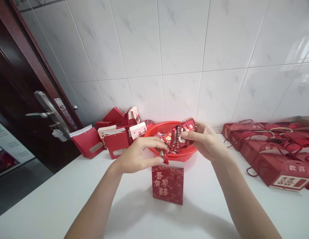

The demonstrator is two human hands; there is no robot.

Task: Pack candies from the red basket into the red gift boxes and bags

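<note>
Between the thumb and fingers of my left hand (142, 154) is a small red wrapped candy (164, 156), just above the top edge of a red paper gift box (167, 184). The box stands upright on the white table with pale lettering on its front. My right hand (205, 137) pinches a larger dark red candy packet (182, 134) over the basket. Behind both hands sits a red plastic basket (190, 155) holding several wrapped candies (167, 136), partly hidden by my hands and the packet.
Several red boxes (117, 142) stand at the back left. Many filled-out red gift boxes with cord handles (276, 162) lie on the right side of the white table (77, 192). A tiled wall (181, 66) rises behind, and a dark door (32, 76) with keys is at left.
</note>
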